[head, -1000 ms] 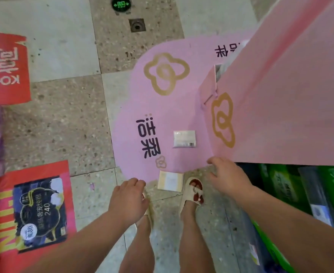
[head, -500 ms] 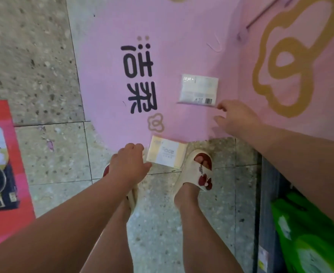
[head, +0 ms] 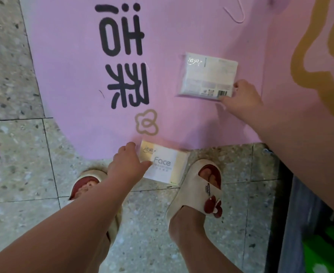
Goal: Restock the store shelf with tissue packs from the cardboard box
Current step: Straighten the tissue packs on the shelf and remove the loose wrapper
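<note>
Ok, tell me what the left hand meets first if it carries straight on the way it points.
The yellow Face tissue pack, directly ahead. The left hand has its fingers right at the pack's near end; whether they touch it is unclear.

Bright, even light; soft shadows; wide-angle bending, slight blur.

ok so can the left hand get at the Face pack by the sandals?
Probably yes. The left hand is at the left edge of the Face pack, thumb on its front, nothing between them. The right sandal only sits beside the far end. Grip closure unclear.
</note>
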`<state>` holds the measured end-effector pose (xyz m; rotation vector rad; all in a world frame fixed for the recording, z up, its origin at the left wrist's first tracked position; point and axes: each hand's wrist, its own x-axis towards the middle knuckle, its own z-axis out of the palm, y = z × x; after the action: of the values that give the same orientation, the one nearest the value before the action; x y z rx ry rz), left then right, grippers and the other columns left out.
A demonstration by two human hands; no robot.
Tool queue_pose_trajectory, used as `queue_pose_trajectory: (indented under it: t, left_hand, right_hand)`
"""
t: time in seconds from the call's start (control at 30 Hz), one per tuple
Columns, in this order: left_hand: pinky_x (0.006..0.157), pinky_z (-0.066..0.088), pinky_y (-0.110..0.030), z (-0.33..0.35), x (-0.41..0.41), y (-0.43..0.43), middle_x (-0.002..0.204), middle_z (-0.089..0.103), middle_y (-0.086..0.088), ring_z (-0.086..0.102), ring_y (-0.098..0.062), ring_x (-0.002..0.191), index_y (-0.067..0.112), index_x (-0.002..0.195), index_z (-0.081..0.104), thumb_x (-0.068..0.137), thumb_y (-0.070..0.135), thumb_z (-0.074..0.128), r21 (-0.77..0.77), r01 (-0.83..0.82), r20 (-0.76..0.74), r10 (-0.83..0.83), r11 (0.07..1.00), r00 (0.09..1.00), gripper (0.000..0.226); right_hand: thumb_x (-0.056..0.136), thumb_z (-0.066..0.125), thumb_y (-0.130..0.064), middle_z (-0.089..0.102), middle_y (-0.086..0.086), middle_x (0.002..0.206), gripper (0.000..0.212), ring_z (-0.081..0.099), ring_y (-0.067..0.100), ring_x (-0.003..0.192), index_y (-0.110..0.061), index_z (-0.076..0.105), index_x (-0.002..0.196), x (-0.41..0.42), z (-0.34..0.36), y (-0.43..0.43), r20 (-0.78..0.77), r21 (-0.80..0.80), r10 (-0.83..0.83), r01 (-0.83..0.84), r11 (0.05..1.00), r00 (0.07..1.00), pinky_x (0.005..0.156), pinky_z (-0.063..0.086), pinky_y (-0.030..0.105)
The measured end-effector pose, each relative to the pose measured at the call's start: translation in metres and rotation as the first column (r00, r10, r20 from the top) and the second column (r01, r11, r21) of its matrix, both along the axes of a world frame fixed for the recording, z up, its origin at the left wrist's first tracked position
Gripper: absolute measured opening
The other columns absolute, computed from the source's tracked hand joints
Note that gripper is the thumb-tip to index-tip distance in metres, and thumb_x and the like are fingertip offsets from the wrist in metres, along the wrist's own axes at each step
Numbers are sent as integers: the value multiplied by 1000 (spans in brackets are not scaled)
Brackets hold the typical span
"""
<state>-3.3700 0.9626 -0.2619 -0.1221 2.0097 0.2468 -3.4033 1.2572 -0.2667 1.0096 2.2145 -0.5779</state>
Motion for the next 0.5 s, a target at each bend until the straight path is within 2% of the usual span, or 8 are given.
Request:
queue_pose_trajectory:
  t: [0.2,0.4,0.5]
  left_hand:
    - [91,48,-45,-26,1,7,120,57,-8,56,-31,110,13,126,45,77,37,72,-10,-166,41,166,986,985,61]
    - [86,49,-42,-38,9,14,115,57,-10,58,-31,104,13,122,49,81,28,66,-38,-157,-3,157,987,988,47]
    - [74,47,-38,-38,9,16,106,57,-13,58,-33,95,11,115,51,87,28,57,-39,-146,2,146,989,989,33]
  right_hand:
    - [88,63,-33,47,16,137,62,49,33,123,-2,37,134,-11,-26,1,-56,1,-224,225,974,973,93,42,33]
    - [81,72,-34,53,12,132,65,53,29,120,-3,43,130,-11,-34,-2,-93,-62,-414,410,910,906,97,45,34]
    - [77,76,-29,60,9,125,59,58,25,114,-5,51,125,-7,-31,-6,-134,-121,-451,437,891,882,96,48,35]
